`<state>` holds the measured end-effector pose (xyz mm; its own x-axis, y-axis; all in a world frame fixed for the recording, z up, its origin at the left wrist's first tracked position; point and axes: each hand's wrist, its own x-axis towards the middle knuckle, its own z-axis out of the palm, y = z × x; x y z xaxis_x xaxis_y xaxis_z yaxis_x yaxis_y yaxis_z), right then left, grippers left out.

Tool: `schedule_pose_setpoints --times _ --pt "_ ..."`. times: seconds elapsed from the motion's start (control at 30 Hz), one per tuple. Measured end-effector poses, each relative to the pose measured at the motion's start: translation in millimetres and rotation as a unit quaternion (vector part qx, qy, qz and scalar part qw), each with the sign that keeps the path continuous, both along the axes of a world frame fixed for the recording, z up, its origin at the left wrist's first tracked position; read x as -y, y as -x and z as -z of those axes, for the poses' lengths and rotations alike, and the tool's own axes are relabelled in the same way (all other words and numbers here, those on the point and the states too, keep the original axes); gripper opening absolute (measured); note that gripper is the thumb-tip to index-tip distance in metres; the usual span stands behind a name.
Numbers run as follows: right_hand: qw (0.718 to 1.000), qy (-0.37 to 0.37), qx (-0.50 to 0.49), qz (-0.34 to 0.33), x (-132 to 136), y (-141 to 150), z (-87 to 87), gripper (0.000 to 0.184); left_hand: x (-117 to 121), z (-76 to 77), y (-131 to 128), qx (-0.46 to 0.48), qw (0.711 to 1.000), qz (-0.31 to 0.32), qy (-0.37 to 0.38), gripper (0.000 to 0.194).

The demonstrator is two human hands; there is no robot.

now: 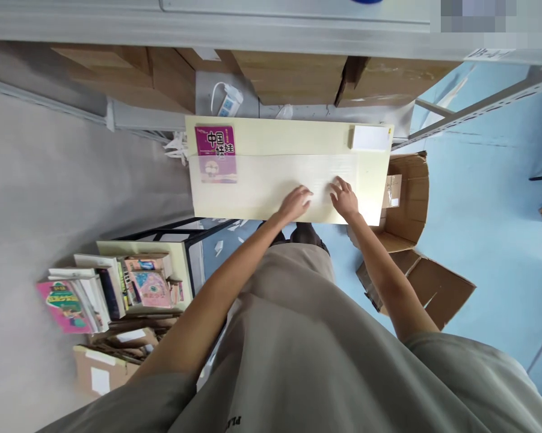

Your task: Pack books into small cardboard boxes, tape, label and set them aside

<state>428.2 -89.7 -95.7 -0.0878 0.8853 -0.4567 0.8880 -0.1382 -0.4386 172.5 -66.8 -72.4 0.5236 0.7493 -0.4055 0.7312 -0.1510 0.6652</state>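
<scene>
A strip of clear plastic film (pixel 271 174) lies across the pale yellow board (pixel 289 137) before me. It covers the lower part of a magenta book (pixel 214 139) at the board's left end. My left hand (pixel 296 203) rests on the film near the front edge, its fingers a little bent and apart. To the right of it, my right hand (pixel 343 197) touches the film with spread fingers. Neither hand visibly grips anything. A white stack of labels or cards (pixel 370 138) sits at the board's back right corner.
Large cardboard boxes (pixel 293 75) and a white power strip (pixel 230 100) stand on the shelf behind. An open carton (pixel 406 204) is at the right of the board. Several books (pixel 151 288) stand at the lower left, above a box of folded cardboard (pixel 103 367).
</scene>
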Motion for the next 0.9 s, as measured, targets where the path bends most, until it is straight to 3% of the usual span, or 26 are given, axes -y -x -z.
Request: schedule_pose_setpoints --times 0.07,0.17,0.23,0.3,0.4,0.47,0.57,0.67,0.77,0.83,0.9 --pt "1.0 -0.027 0.002 -0.007 11 -7 7.5 0.059 -7 2.9 64 -0.045 0.992 -0.112 -0.029 0.048" --pt "0.999 -0.049 0.012 -0.003 23 -11 12.9 0.06 -15 4.6 166 -0.128 0.958 -0.251 -0.043 0.073" --pt "0.998 -0.055 0.022 0.007 26 -10 13.8 0.059 -15 5.0 221 -0.168 0.944 -0.284 -0.025 0.094" --pt "0.998 -0.056 0.031 0.025 26 -6 12.2 0.058 -12 5.8 258 -0.183 0.945 -0.272 -0.004 0.107" --pt "0.993 -0.054 0.055 0.088 19 12 5.2 0.055 -7 8.1 279 -0.188 0.954 -0.235 -0.004 0.108" --pt "0.986 -0.072 0.07 0.133 9 41 -0.8 0.048 -6 9.4 281 -0.188 0.958 -0.216 -0.02 0.1" --pt "0.986 -0.096 0.017 0.134 -13 121 -6.5 0.038 -8 9.3 285 -0.169 0.968 -0.181 -0.038 0.086" --pt "0.991 -0.048 -0.096 0.083 -39 228 -4.3 0.033 -15 7.9 298 -0.14 0.979 -0.144 -0.043 0.071" --pt "0.99 0.003 -0.126 0.068 -61 321 2.8 0.021 -31 8.7 317 -0.115 0.985 -0.12 -0.037 0.05" --pt "0.99 0.024 -0.095 0.103 -71 359 7.8 0.013 -47 11.4 328 -0.103 0.987 -0.121 -0.029 0.041" --pt "0.985 0.042 -0.055 0.157 -76 377 11.9 0.011 -70 15.3 333 -0.099 0.983 -0.153 -0.029 0.036"
